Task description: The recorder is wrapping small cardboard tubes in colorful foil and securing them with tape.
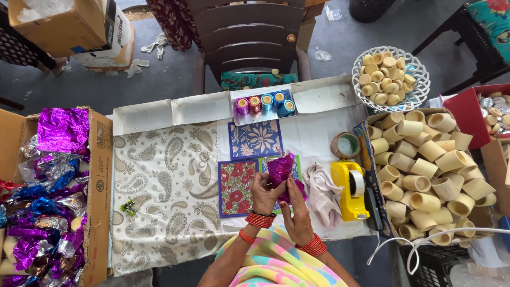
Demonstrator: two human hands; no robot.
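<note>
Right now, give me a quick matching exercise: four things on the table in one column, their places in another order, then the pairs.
Things:
1. purple foil piece
2. yellow tape dispenser
3. white basket
4. four foil-wrapped cups

Places:
A. in the white tray at the table's far edge
B. held in both hands, left hand and right hand
C. far right corner, full of small pale cups
D. just right of the crumpled cloth

Pairs: 1-B, 2-D, 3-C, 4-A

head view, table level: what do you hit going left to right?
Box of crumpled foil wrappers → paisley cloth → red floral tile → left hand and right hand, both on a piece of magenta foil → yellow tape dispenser → box of bamboo cups.
</note>
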